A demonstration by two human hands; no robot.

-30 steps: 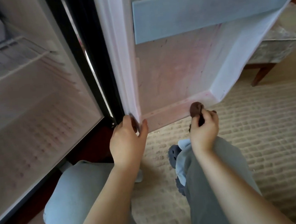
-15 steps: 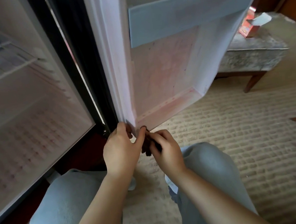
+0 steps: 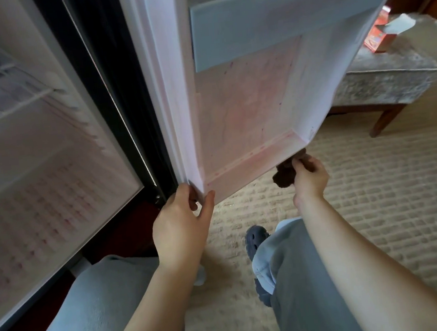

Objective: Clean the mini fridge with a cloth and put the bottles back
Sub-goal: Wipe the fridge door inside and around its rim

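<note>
Brown cloth point(image 3: 283, 178) bunched at open fridge door point(image 3: 247, 113) btm.

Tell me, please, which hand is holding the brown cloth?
The right hand pinches the brown cloth at the bottom edge of the fridge door; the left hand only grips its lower corner.

We can read no text anywhere; the red box point(image 3: 375, 36) on the grey footstool point(image 3: 381, 86) bears print (too blurred to make out).
</note>
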